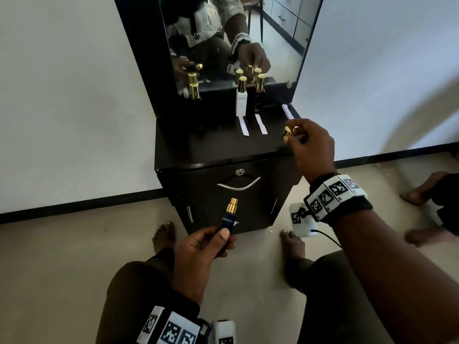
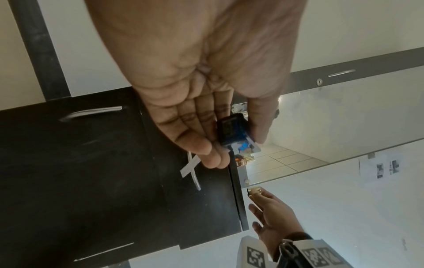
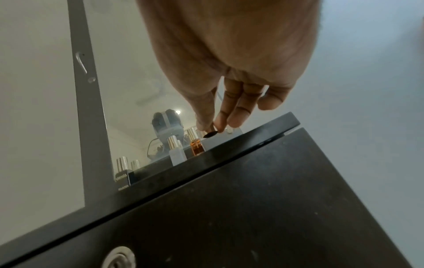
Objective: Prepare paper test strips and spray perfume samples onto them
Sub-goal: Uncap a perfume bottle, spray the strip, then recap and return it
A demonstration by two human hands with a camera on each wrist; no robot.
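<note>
A black mirrored cabinet [image 1: 213, 147] holds three paper strips [image 1: 244, 125]. The left hand [image 1: 198, 259] grips an uncapped navy perfume bottle [image 1: 228, 219]; the right hand [image 1: 310, 145] pinches its gold cap [image 1: 288, 131], which could roll off the edge.

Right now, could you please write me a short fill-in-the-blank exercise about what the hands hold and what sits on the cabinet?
1. The left hand holds a dark blue perfume bottle whose cap is ____.
2. The right hand pinches a ____ cap.
3. The number of paper strips lying on the cabinet top is ____.
4. The white bottle by the mirror stands ____.

Missing words: off; gold; three; upright
</note>
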